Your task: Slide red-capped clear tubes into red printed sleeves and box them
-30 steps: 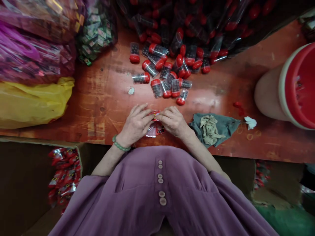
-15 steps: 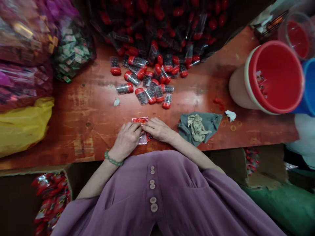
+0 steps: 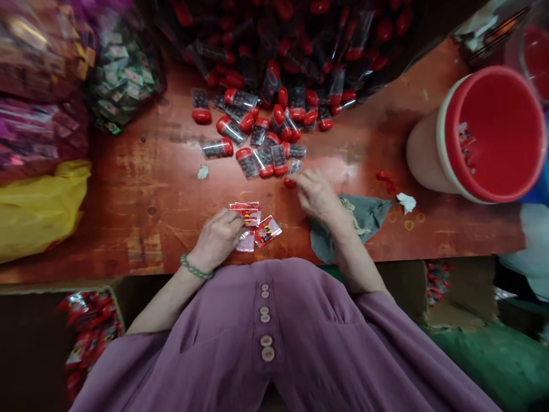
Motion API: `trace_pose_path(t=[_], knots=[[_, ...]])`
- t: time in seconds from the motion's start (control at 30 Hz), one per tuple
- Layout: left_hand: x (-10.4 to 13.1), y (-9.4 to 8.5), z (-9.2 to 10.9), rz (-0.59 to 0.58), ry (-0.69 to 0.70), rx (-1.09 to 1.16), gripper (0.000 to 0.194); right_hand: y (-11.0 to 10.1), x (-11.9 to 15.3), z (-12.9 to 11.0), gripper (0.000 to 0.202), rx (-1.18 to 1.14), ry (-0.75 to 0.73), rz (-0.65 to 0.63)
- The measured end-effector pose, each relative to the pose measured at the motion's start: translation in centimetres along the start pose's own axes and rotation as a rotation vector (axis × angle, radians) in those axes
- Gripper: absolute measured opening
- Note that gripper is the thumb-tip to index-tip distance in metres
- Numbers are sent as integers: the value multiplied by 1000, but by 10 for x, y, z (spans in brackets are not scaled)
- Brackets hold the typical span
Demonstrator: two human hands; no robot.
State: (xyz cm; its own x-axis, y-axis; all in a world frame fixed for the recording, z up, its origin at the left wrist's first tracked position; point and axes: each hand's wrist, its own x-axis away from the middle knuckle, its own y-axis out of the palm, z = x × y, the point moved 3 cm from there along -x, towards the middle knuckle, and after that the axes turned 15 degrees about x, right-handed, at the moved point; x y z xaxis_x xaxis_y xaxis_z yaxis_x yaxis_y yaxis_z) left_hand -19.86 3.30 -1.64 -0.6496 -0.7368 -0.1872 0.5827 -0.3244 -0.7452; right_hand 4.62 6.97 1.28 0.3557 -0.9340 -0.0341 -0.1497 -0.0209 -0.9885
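My left hand, with a green bead bracelet at the wrist, rests on the table with its fingers closed on the edge of a small red printed packet. Beside that lie another red packet and a pale clear packet. My right hand stretches forward, slightly blurred. Its fingertips are at the red cap of a clear tube, the nearest of a loose group; the thumb looks apart from it. More tubes with dark beads and red caps lie beyond.
A dark heap of red-capped tubes fills the back. Bags of small packets and a yellow bag stand left. At right are a red-lined bucket and a grey cloth. Open cartons sit below the table edge.
My right hand has left the packets and moved forward and right to the nearest tube. The left hand stays at the packets, which now show more fully. The view has shifted slightly.
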Motion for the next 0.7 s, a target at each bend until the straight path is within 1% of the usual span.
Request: trace_pose_path(t=[0.07, 0.13, 0.23, 0.33, 0.4, 0.47, 0.53, 0.6, 0.7], knots=[[1, 1, -2, -24, -14, 63, 27, 7, -5, 19, 42, 128, 29, -32], [1, 0, -2, -52, -25, 114, 28, 15, -9, 29, 41, 177, 15, -37], [-1, -3, -2, -87, -48, 178, 32, 25, -13, 35, 36, 171, -7, -23], [-3, -6, -2, -86, -76, 240, 30, 29, -15, 34, 32, 160, 3, -41], [-5, -8, -4, -39, -74, 278, 26, 30, -15, 31, 30, 162, 12, -74], [-6, -10, -6, 54, -79, 316, 23, 28, -12, 25, 29, 162, 16, -110], [-5, -13, -9, 152, -112, 354, 18, 24, -8, 17, 29, 110, 16, -123], [-4, -16, -9, 222, -155, 387, 17, 18, -3, 5, 31, -48, 14, -89], [-3, -21, -6, 291, -172, 417, 15, 7, 6, -15, 38, -385, 7, -1]])
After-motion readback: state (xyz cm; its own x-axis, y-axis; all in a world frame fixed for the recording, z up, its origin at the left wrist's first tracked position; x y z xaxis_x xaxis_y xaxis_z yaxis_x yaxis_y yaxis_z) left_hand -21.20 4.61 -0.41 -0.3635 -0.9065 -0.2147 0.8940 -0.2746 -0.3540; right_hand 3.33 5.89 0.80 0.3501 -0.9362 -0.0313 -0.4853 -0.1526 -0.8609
